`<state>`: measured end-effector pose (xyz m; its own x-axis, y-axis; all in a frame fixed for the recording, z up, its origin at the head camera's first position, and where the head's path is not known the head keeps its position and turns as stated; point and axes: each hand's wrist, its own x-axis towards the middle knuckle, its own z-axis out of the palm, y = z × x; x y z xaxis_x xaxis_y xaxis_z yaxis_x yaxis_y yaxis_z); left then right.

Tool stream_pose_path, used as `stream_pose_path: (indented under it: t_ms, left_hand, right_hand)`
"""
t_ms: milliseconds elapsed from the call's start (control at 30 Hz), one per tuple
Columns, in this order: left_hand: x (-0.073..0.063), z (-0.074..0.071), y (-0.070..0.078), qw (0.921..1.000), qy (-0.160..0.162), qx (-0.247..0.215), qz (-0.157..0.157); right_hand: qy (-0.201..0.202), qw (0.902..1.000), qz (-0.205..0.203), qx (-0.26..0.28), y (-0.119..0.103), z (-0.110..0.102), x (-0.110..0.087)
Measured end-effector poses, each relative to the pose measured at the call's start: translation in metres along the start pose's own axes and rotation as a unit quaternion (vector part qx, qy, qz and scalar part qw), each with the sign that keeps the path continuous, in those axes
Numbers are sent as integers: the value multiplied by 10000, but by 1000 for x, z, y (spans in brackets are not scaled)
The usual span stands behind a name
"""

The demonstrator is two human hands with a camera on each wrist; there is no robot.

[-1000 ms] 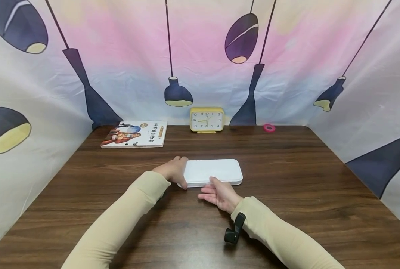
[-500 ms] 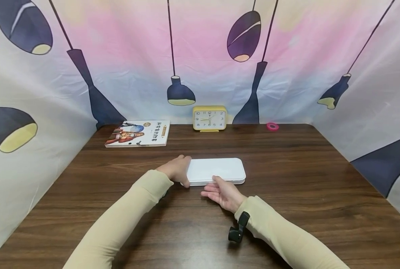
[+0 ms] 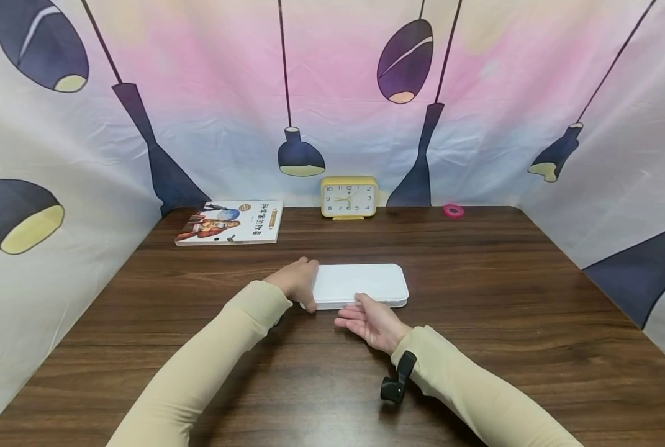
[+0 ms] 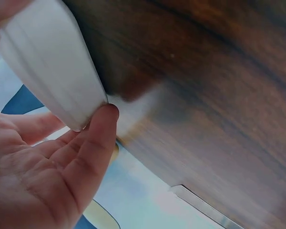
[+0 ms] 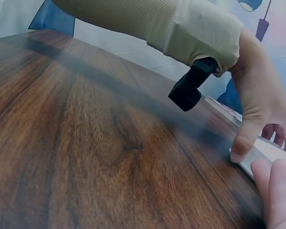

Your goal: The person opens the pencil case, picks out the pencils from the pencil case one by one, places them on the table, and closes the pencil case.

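White box: a flat, rectangular, smooth white case with rounded corners (image 3: pixel 366 282) lies at the middle of the dark brown wood-grain table (image 3: pixel 494 298), its long sides running left to right.
Left hand: the left hand (image 3: pixel 294 280) grasps the box's left end, thumb at the near corner and fingers over toward the far side.
Right hand: the right hand (image 3: pixel 375 324) is not clenched; its thumb touches the box's near edge, while the other fingers extend leftward, palm turned up, on the near side of the box.
Sleeves: pale cream cuffed fabric (image 3: pixel 212 357) covers both arms; a small black plastic device (image 3: pixel 397 379) sits at the right wrist.
Far left: a thin paperback book with a colourful illustrated white cover (image 3: pixel 231 221) lies flat.
Far middle: a yellow-framed square clock with a white face (image 3: pixel 349 197) stands upright.
Far right: a small pink ring-shaped object (image 3: pixel 453 210) lies near the table's far edge.
Backdrop: a pastel cloth printed with dark lamps (image 3: pixel 220 143) hangs behind.
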<state>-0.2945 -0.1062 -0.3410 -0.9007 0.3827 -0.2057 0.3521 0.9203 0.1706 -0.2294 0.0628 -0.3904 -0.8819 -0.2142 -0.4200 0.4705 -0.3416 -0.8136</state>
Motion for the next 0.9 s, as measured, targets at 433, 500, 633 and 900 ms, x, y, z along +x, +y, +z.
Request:
stream_pose_path:
  t_ms: [433, 500, 633, 900]
  left_hand:
    - [1, -1, -1, 10000, -45, 0, -23]
    - [2, -1, 0, 10000, -91, -10, -23]
    - [2, 0, 1, 9999, -159, -7, -40]
    - [4, 0, 2, 9998, -139, 68, -107]
  right_hand:
    - [327, 9979, 25, 554, -5, 2, 1]
    - [400, 9976, 39, 570, -4, 2, 1]
    - [452, 9977, 48, 499, -2, 1, 0]
    - [377, 9984, -132, 398, -2, 1, 0]
